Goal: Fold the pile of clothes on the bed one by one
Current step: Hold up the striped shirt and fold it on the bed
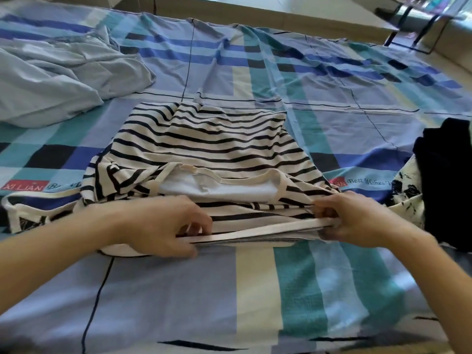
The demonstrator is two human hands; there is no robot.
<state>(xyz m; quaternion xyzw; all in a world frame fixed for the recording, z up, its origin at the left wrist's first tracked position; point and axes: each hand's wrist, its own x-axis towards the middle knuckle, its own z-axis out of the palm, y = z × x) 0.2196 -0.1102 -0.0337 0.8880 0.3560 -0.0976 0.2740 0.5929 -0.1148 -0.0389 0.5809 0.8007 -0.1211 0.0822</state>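
A: What is seen nearest?
B: A checked sheet (178, 302). Just past its near stretch, the near edge of the shirt (204, 139) is pinched by the left hand (163, 226) and gripped at its right end by the right hand (357, 221), fingers curled on the cloth.
A: Where is the shirt laid?
B: It is spread mid-bed, beyond the hands. A dark pile (447, 187) is stacked at the right, touching a printed cloth (406, 190). A blue garment (51, 80) is crumpled far left.
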